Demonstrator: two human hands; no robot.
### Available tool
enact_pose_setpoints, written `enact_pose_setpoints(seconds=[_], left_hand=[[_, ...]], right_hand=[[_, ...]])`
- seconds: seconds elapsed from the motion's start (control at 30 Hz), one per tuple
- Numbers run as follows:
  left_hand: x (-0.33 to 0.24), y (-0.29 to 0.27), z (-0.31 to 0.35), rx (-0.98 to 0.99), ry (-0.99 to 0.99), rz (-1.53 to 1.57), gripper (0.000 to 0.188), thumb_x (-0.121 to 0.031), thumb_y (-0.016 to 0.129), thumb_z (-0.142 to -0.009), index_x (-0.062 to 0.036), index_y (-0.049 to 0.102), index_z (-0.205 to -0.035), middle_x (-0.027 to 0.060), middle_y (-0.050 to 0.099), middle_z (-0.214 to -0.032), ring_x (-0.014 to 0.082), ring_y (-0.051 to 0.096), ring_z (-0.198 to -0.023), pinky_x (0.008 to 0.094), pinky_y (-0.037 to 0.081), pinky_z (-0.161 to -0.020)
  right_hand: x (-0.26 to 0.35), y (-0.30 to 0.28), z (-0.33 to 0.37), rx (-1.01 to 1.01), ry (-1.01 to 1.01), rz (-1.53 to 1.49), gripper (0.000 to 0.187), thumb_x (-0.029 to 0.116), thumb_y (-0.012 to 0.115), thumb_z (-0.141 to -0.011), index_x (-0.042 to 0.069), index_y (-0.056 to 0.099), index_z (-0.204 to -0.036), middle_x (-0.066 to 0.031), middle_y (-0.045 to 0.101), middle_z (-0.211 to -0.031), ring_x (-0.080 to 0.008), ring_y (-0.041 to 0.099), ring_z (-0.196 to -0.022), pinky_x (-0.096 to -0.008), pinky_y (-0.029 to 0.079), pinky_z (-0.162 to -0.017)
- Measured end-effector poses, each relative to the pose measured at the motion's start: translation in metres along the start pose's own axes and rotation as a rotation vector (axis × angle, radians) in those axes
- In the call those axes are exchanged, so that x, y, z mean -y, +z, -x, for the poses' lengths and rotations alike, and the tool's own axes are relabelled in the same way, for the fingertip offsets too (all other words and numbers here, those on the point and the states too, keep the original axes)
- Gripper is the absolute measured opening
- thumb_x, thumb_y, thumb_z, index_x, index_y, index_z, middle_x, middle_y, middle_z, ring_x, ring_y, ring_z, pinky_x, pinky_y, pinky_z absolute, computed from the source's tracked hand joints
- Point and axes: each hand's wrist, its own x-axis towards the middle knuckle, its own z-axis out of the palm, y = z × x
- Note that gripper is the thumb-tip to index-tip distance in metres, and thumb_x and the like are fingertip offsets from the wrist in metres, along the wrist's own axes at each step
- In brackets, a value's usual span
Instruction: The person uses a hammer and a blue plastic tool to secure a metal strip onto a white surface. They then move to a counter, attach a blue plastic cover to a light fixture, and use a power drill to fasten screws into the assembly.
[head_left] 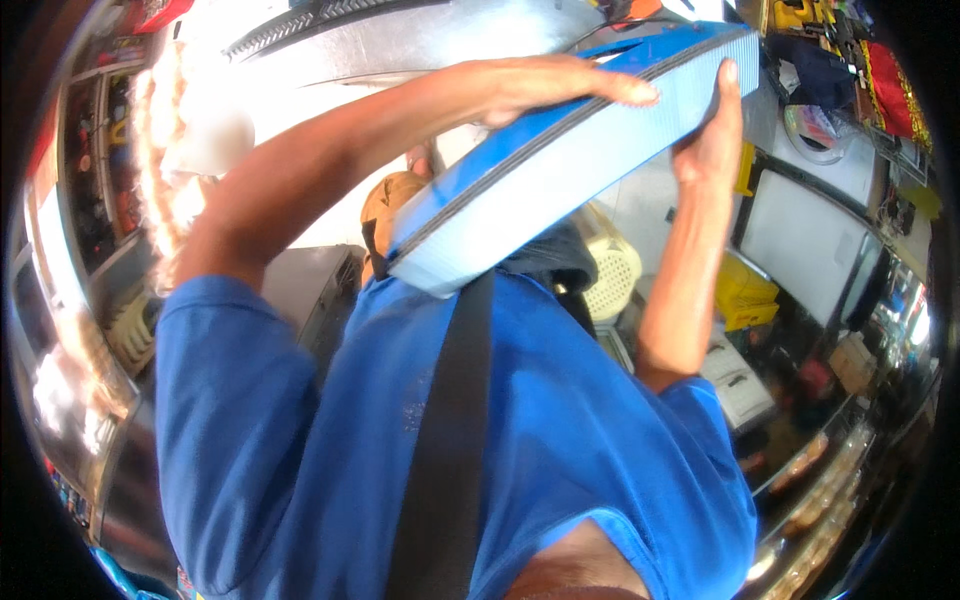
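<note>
Held up in front of my waist is a long padded piece [560, 180] that looks like a motorcycle seat. It has a shiny blue face, a pale ribbed side and dark piping along the edge between them. It lies slanted, the near end against my shirt and the far end up to the right. My left hand [565, 88] is laid over the blue face, its thumb or a finger stretched along the piping. Around the far right part, my right hand [708, 140] grips the side with one digit pointing up; its other fingers are hidden behind the piece.
A bright metal surface [440, 40] with a black treaded strip [300, 22] lies beyond. Below the seat stand a cream plastic stool [612, 272] and a brown bag [388, 208]. To the right are a yellow bin [745, 292] and a white panel [800, 240]. Crowded shelves line both sides.
</note>
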Motion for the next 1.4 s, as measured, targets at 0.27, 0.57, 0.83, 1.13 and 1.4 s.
enact_pose_setpoints(seconds=[0.27, 0.57, 0.83, 1.13, 1.4], left_hand=[[-0.022, 0.038, -0.051, -0.1, 0.104, 0.108, 0.082, -0.061, 0.073, -0.084, -0.0008, 0.051, -0.135, 0.013, 0.065, -0.11, 0.0214, 0.066, -0.095, 0.0377, 0.058, -0.075], [0.029, 0.051, -0.038, -0.012, 0.085, 0.339, 0.075, -0.061, 0.074, -0.085, -0.0024, 0.058, -0.129, 0.008, 0.066, -0.104, 0.0147, 0.063, -0.089, 0.0321, 0.056, -0.072], [0.016, 0.068, -0.01, -0.132, 0.356, 0.28, 0.093, -0.055, 0.08, -0.081, 0.0001, 0.04, -0.144, 0.0159, 0.061, -0.115, 0.0228, 0.062, -0.1, 0.0372, 0.057, -0.08], [0.029, 0.054, -0.01, -0.103, 0.254, 0.236, 0.1, -0.025, 0.087, -0.076, -0.0017, 0.027, -0.153, 0.0157, 0.058, -0.128, 0.0237, 0.062, -0.112, 0.0385, 0.058, -0.091], [0.016, 0.071, -0.013, -0.197, 0.392, 0.239, 0.104, -0.026, 0.093, -0.07, 0.0047, 0.03, -0.148, 0.0168, 0.057, -0.127, 0.0233, 0.06, -0.115, 0.0372, 0.052, -0.098]], right_hand=[[0.073, -0.001, -0.082, -0.221, -0.4, 0.864, 0.078, 0.042, 0.079, -0.081, -0.002, 0.053, -0.14, -0.0202, 0.064, -0.13, -0.0278, 0.063, -0.116, -0.0354, 0.048, -0.099], [0.053, -0.001, -0.041, -0.351, -0.416, 1.198, 0.067, 0.039, 0.073, -0.08, -0.003, 0.062, -0.131, -0.0272, 0.067, -0.123, -0.0358, 0.064, -0.12, -0.0396, 0.047, -0.104], [0.073, 0.01, -0.021, -0.274, -0.419, 1.223, 0.059, 0.036, 0.072, -0.082, -0.006, 0.065, -0.123, -0.0257, 0.069, -0.117, -0.0312, 0.067, -0.112, -0.0375, 0.05, -0.098], [0.033, 0.006, -0.026, 0.044, -0.362, 0.374, 0.046, 0.025, 0.072, -0.092, -0.002, 0.057, -0.126, -0.0132, 0.068, -0.115, -0.0216, 0.066, -0.1, -0.0343, 0.054, -0.088], [0.072, -0.019, 0.003, 0.19, 0.111, 0.435, 0.093, 0.046, 0.08, -0.082, -0.011, 0.039, -0.142, -0.023, 0.061, -0.125, -0.0296, 0.064, -0.113, -0.0497, 0.054, -0.093]])
